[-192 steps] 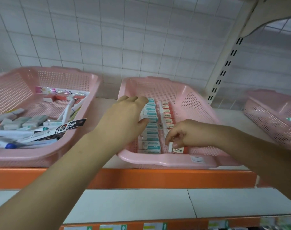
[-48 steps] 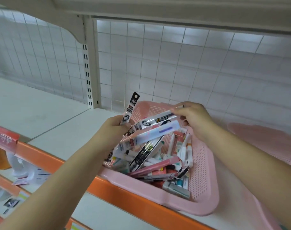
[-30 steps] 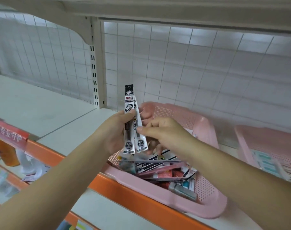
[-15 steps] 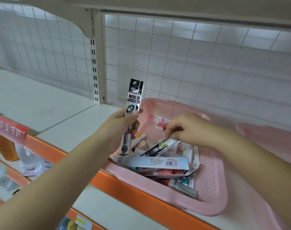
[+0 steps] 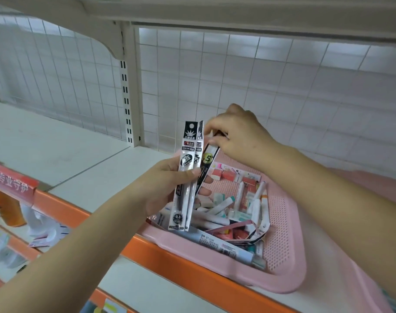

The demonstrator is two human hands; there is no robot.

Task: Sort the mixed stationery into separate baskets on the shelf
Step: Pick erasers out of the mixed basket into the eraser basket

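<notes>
Head view, frame centre: my left hand [image 5: 163, 188] grips two black-and-white refill packets [image 5: 185, 175] upright, thumb clamped across their fronts. My right hand [image 5: 240, 134], just above, pinches the top of a third packet [image 5: 209, 158], tilted beside them. Below, right of centre, the pink basket [image 5: 285, 236] on the white shelf [image 5: 57, 150] holds the mixed stationery [image 5: 226, 219].

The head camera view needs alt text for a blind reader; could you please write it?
The left hand grips two pen refill packs above a pink basket of mixed stationery, while the right hand pinches a third pack beside them.
</notes>
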